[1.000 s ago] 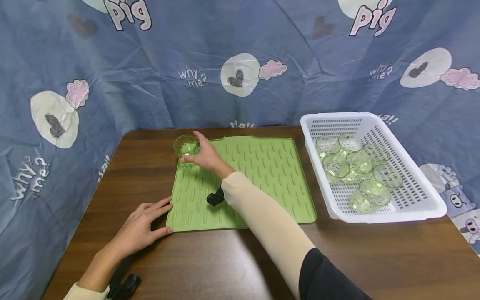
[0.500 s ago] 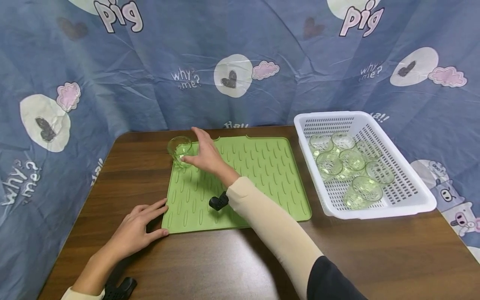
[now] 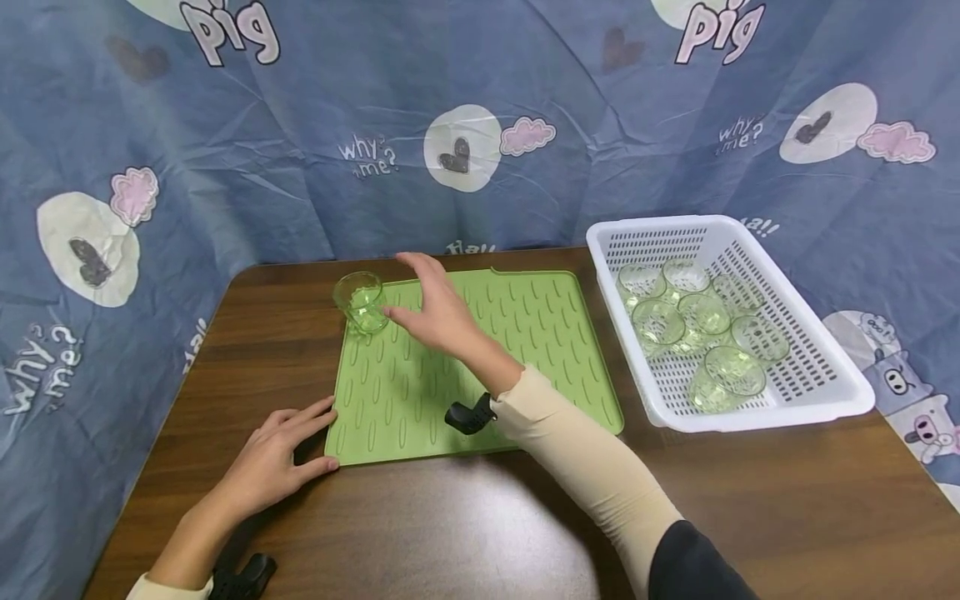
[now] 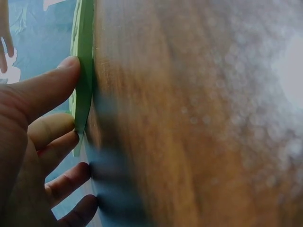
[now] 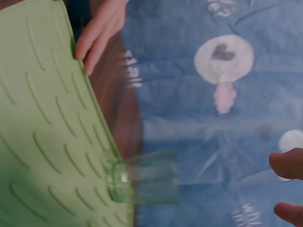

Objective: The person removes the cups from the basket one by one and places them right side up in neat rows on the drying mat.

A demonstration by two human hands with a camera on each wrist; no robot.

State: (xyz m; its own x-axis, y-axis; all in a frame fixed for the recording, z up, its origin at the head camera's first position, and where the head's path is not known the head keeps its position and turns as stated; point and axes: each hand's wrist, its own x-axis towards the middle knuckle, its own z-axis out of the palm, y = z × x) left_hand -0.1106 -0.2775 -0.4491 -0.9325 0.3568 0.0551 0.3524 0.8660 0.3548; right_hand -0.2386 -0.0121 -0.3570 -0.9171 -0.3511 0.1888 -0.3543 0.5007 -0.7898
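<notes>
A mat (image 3: 405,417) lies on the tabletop (image 3: 420,525), near its back edge. One glass (image 3: 362,302) stands on the mat's back left corner. Right of the mat, a basket (image 3: 772,422) sits at the tabletop's back right corner, with more glasses (image 3: 705,315) in it.

The glass (image 3: 362,304)'s see-through with a greenish tint, kinda flared, standing upright, rim up, on the upper-left corner of the green mat (image 3: 405,400) in the head view. Mat's lying flat, just below mid-frame, with rows of slim ridges all over it.
</notes>
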